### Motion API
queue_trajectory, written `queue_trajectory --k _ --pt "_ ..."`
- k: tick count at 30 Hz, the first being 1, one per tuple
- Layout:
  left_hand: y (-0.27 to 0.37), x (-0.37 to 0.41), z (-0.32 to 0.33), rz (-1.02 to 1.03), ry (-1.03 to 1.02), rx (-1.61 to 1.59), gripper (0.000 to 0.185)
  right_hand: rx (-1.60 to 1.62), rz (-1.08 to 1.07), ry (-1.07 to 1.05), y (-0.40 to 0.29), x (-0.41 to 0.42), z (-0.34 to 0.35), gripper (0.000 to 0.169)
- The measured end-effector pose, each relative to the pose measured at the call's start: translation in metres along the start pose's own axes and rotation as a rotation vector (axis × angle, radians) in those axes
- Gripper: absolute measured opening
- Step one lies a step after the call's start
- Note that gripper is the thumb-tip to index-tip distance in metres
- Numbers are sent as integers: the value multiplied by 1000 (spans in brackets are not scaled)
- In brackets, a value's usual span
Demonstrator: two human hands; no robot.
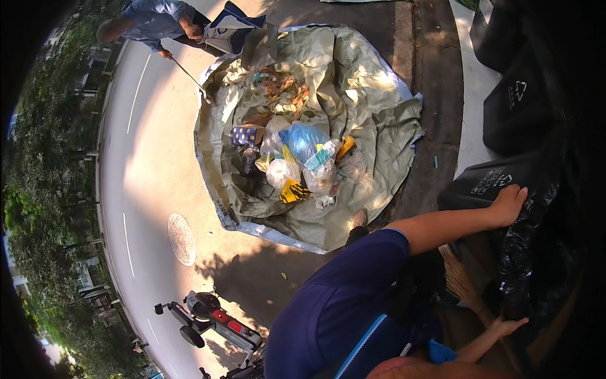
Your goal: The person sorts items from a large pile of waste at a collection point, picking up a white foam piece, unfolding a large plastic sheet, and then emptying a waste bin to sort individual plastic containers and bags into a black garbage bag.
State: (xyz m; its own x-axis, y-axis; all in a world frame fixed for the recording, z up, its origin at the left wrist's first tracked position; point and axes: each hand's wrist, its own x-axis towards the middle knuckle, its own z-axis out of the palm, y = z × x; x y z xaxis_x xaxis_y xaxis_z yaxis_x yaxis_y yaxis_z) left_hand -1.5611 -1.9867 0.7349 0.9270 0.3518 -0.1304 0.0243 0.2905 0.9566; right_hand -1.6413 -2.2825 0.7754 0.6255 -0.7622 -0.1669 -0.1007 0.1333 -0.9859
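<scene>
My left hand [509, 206] is closed on the edge of a black plastic bag [530, 265], beside a black wheelie bin [478, 187] at the right. Lower down, my right hand [511, 327] is at the bag's near side, fingers extended and thumb raised; nothing shows in its grasp. The inside of the bag is too dark to make out. A straw broom [457, 275] stands between my arms. Behind my left arm, a large crumpled tarp [374, 123] lies spread out. On it are a blue plastic bag [303, 141], a white bag [280, 171], cartons and dry leaves [284, 90].
Across the tarp a person [156, 21] in a blue shirt holds a stick tool [187, 73] and a large bag [232, 31]. More black bins [516, 102] line the right side. A scooter [222, 322] stands at the lower left, near a manhole cover [182, 239].
</scene>
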Motion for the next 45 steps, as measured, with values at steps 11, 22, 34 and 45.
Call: queue_trajectory --k 11,22,34,45 --pt "19 -48 57 -223 -263 -177 43 -158 98 -36 -54 131 -22 67" --pt "-29 -129 26 -227 -439 -95 29 -44 254 -125 -27 70 -80 60" --pt "-14 -40 -14 -138 -371 -6 41 195 -74 114 1 -61 19 40" --pt "29 49 -28 -153 -538 18 50 125 -317 433 32 -85 104 85"
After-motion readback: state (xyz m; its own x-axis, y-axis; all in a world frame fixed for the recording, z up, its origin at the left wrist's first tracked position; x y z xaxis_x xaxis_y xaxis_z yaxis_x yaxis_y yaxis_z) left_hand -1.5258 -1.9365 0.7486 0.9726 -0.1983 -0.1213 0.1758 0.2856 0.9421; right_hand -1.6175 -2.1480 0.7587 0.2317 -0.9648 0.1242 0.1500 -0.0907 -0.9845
